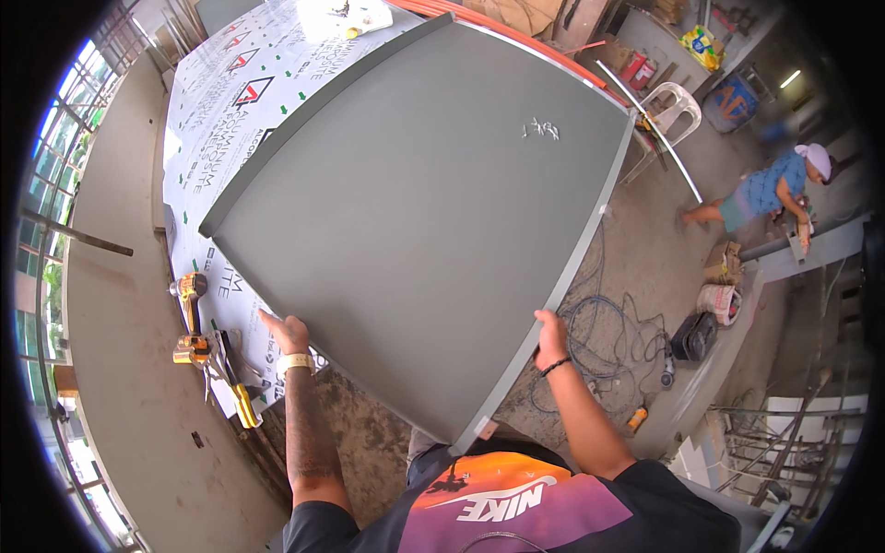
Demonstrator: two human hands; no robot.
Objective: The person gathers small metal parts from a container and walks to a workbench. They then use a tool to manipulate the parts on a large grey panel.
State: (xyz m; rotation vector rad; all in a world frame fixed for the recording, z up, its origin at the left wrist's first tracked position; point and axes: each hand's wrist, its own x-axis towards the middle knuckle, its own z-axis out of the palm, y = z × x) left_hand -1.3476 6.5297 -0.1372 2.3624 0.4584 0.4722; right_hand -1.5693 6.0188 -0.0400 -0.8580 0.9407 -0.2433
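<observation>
A large grey panel (415,184) with folded-up edges spreads out in front of me, its near corner close to my waist. White handwritten marks show near its far right part. My left hand (289,334) grips the near left edge, one finger stretched out along it. On the right edge, my right hand (550,339) is closed around the folded lip. The panel's far part lies over a table covered with printed white sheet (207,138). A yellow and black cordless drill (190,318) and yellow-handled snips (243,402) lie on that sheet beside my left hand.
At right, a person (772,192) bends over a bench. A white plastic chair (671,112), a blue drum (731,103), coiled cables (597,336), a black case (694,337) and a bucket (719,302) stand about the floor. A long pale wall (106,304) runs along the left.
</observation>
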